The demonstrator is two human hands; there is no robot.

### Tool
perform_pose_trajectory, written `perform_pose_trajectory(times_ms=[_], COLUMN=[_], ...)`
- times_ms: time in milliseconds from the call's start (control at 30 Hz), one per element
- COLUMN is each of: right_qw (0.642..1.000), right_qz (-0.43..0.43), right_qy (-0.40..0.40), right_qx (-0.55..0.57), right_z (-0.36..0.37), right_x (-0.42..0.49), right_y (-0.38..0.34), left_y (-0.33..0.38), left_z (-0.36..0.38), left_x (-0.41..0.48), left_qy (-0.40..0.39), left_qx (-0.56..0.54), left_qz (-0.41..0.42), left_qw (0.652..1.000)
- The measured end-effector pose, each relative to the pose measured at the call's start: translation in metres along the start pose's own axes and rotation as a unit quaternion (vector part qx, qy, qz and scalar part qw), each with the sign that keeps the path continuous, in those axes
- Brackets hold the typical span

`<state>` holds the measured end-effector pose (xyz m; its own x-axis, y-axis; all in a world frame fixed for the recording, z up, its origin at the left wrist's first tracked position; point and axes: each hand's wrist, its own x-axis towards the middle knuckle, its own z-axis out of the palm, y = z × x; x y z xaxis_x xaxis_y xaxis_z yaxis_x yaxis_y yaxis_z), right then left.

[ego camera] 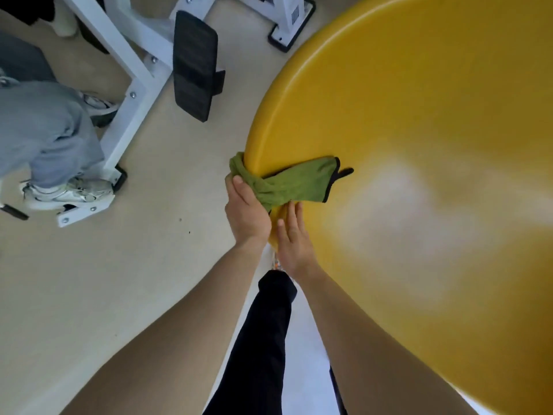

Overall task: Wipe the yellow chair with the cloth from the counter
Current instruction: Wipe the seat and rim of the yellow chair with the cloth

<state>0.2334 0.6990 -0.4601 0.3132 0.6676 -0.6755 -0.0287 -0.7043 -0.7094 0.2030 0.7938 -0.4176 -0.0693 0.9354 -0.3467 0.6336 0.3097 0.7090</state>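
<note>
Green cloth (287,182) (bunched) over yellow chair (419,145) rim

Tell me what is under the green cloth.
The yellow chair: the cloth drapes over its rim, bunched in the grip of the left hand, right hand flat beside it. The covered patch of chair is hidden.

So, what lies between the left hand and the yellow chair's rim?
The green cloth, bunched over the rim of the yellow chair, held by the left hand; head view.

chair (419,139): right side of the scene
cloth (288,182): over the chair's left rim
metal frame (139,85): far left, on the floor (134,280)
</note>
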Motion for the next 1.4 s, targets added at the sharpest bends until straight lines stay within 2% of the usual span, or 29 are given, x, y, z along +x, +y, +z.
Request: perform_pose_trajectory(times_ms=[67, 167, 233, 300, 367, 433, 533, 667, 733, 800, 833, 900, 967, 1033, 1167, 1267, 1400], right_qw=[0.997, 0.987, 0.979, 0.983, 0.976, 0.963, 0.947, 0.932, 0.924, 0.919, 0.92, 0.929, 0.945, 0.958, 0.949, 0.925, 0.904], right_qz=[-0.023, -0.007, -0.033, -0.085, -0.126, -0.134, -0.113, -0.083, -0.068, -0.041, -0.03, -0.032, -0.067, -0.118, -0.226, -0.251, -0.244], right_qy=[0.039, 0.156, 0.19, 0.164, 0.108, 0.058, 0.028, 0.044, 0.058, 0.059, 0.055, 0.048, 0.045, 0.054, 0.12, 0.155, 0.154], right_qx=[-0.069, 0.021, 0.06, -0.012, -0.14, -0.226, -0.298, -0.351, -0.371, -0.387, -0.388, -0.365, -0.316, -0.255, -0.186, -0.242, -0.316], right_z=[0.013, 0.014, 0.006, -0.002, -0.004, -0.006, -0.009, -0.03, -0.048, -0.066, -0.071, -0.07, -0.053, -0.025, 0.028, 0.029, 0.011], right_x=[-0.003, -0.007, -0.009, -0.006, -0.003, -0.004, -0.016, -0.052, -0.077, -0.101, -0.11, -0.117, -0.109, -0.089, -0.043, -0.025, -0.039], right_y=[0.017, 0.029, 0.031, 0.031, 0.038, 0.056, 0.1, 0.169, 0.207, 0.236, 0.243, 0.241, 0.213, 0.169, 0.079, 0.071, 0.142], left_y=[-0.009, -0.041, -0.063, -0.081, -0.096, -0.112, -0.148, -0.204, -0.225, -0.236, -0.238, -0.237, -0.224, -0.202, -0.159, -0.149, -0.166], left_z=[0.006, 0.013, 0.018, 0.026, 0.035, 0.044, 0.057, 0.085, 0.104, 0.117, 0.12, 0.117, 0.103, 0.081, 0.026, 0.016, 0.047], left_x=[-0.003, -0.014, -0.026, -0.037, -0.046, -0.059, -0.087, -0.135, -0.173, -0.209, -0.219, -0.217, -0.191, -0.149, -0.062, -0.04, -0.092], left_qy=[0.032, 0.036, 0.028, 0.027, 0.034, 0.028, -0.023, -0.122, -0.173, -0.202, -0.207, -0.206, -0.158, -0.106, -0.093, -0.126, -0.129], left_qx=[-0.033, -0.053, -0.063, -0.091, -0.124, -0.144, -0.188, -0.231, -0.259, -0.263, -0.255, -0.233, -0.209, -0.232, -0.245, -0.321, -0.317], left_qz=[-0.007, -0.032, -0.059, -0.096, -0.131, -0.148, -0.188, -0.299, -0.367, -0.421, -0.428, -0.413, -0.368, -0.327, -0.216, -0.209, -0.247], left_qw=[0.999, 0.997, 0.996, 0.991, 0.983, 0.978, 0.964, 0.918, 0.877, 0.844, 0.842, 0.856, 0.892, 0.91, 0.941, 0.915, 0.906])
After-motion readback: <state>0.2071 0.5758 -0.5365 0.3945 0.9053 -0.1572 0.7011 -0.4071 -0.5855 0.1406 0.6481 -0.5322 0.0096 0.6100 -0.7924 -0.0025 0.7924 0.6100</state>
